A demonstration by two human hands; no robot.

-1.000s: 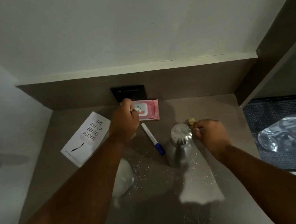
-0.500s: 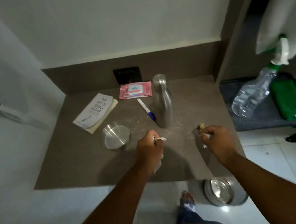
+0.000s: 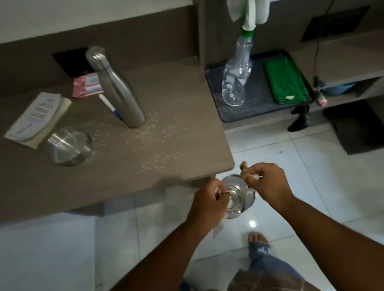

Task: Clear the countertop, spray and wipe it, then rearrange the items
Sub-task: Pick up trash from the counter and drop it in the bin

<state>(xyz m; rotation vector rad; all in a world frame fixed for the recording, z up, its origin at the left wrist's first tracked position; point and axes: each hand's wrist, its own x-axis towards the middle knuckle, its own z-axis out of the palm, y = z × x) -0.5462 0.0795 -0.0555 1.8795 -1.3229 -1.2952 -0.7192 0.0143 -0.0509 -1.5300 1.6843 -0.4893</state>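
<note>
Both my hands are off the brown countertop, over a small steel bin on the floor. My left hand is closed on white paper scraps. My right hand pinches small scraps, one tan, one white, above the bin. On the countertop stand a steel bottle and a steel cup. A book, a pink wipes pack and a blue-capped pen lie there. White crumbs are scattered around the bottle.
A clear spray bottle with a green-white head and a folded green cloth lie on a dark tray on the lower shelf to the right. White fabric hangs above. Glossy white floor tiles lie below; my foot is near the bin.
The view has swung right and down. Both hands moved off the countertop's front edge with their scraps and now hover over the bin on the floor.
</note>
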